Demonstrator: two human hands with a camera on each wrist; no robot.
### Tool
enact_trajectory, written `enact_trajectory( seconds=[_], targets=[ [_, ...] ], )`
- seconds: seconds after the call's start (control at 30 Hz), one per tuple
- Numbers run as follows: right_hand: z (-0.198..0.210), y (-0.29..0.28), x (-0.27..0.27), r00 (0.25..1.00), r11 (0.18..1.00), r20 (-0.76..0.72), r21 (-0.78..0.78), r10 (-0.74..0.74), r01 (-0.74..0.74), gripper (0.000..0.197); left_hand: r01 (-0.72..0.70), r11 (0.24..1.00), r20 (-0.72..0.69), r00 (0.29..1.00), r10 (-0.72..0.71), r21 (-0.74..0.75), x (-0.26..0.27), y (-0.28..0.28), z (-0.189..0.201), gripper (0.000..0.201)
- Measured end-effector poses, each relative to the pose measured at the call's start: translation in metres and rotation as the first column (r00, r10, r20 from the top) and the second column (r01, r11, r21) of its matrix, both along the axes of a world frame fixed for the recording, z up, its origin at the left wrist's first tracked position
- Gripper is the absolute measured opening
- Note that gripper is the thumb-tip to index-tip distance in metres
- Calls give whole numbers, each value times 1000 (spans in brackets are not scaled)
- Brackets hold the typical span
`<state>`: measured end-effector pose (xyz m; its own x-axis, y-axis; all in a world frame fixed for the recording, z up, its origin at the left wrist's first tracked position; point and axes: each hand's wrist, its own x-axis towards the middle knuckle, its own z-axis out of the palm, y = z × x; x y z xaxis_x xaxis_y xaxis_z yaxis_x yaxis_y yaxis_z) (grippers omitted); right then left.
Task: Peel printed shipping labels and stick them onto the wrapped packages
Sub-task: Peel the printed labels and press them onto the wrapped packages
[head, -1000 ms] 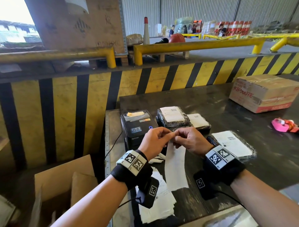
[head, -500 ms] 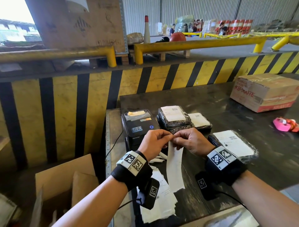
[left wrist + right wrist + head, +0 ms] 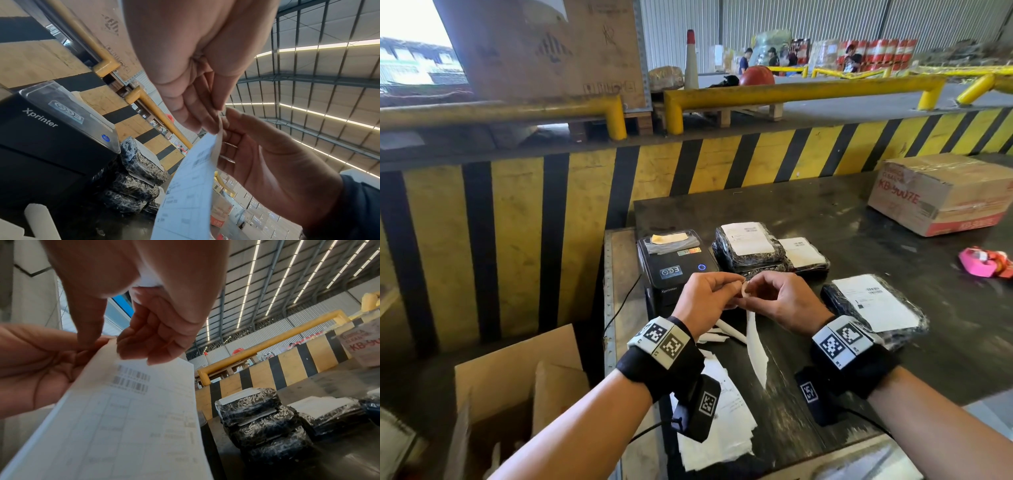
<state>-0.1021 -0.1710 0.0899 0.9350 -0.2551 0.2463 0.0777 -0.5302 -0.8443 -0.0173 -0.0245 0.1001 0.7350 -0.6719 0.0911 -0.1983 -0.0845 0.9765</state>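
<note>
A white printed shipping label [image 3: 755, 346] hangs from both hands above the dark table [image 3: 876, 226]. My left hand [image 3: 709, 294] and my right hand [image 3: 777, 298] pinch its top edge together, where a corner curls over. The label's barcode side [image 3: 131, 418] faces the right wrist view, and the sheet [image 3: 189, 186] also shows in the left wrist view. Black wrapped packages with white labels lie stacked behind the hands [image 3: 748, 245], with another [image 3: 804, 255] beside them. One more labelled package [image 3: 876, 305] lies to the right of my right wrist.
A black Xprinter label printer [image 3: 674, 267] stands left of the stack. Loose white backing sheets [image 3: 715, 418] lie at the table's near edge. A taped cardboard box [image 3: 941, 192] and a pink tape dispenser [image 3: 984, 262] sit at the right. An open carton [image 3: 517, 380] stands on the floor to the left.
The hanging label has twisted from flat-on to nearly edge-on and its top corner now curls between the fingertips. Both hands stay in about the same place.
</note>
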Motion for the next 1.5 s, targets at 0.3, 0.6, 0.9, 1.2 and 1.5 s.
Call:
enact_trajectory(
  seconds=[0.3, 0.6, 0.9, 1.2, 1.5],
  targets=[
    [1, -2, 0, 999, 990, 42, -138, -27, 33, 11, -5, 999, -128, 992, -2, -52, -4, -2, 7, 32],
    [5, 1, 1, 997, 952, 66, -302, -26, 45, 22, -7, 999, -136, 991, 1, -44, -6, -4, 5, 32],
    [10, -9, 0, 1000, 1000, -6, -5, 21, -21, 15, -14, 999, -96, 995, 9, -53, 1, -4, 0, 21],
    [23, -8, -10, 992, 878, 90, 465, 84, -116, 4, -59, 991, -173, 982, 79, 119, 37, -2, -15, 56],
    [9, -33, -9, 995, 922, -83, 379, -58, 85, 4, -101, 993, -64, 993, 97, -55, 39, 7, -1, 15]
  ],
)
